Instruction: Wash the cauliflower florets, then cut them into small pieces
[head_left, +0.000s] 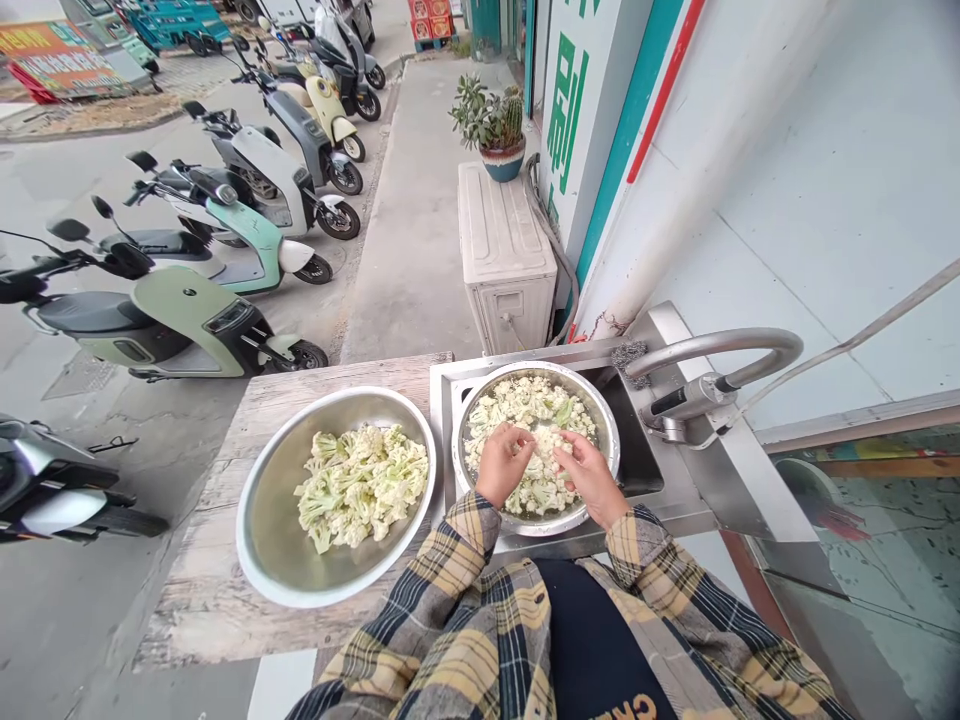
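Both my hands are inside a steel bowl (607,432) that sits in a small metal sink (637,470) and holds many cauliflower florets (525,400) in water. My left hand (501,462) has its fingers curled round a floret (541,440) near the bowl's middle. My right hand (592,478) pinches the same cluster from the right. To the left, on a worn wooden counter (217,590), stands a larger steel bowl (277,520) with a heap of cut cauliflower pieces (364,485).
A curved steel tap (712,350) arches over the sink's right side. A white air-conditioner unit (502,250) with a potted cactus (495,125) stands behind the sink. Several parked scooters (172,310) line the pavement at left. A white wall (787,180) rises at right.
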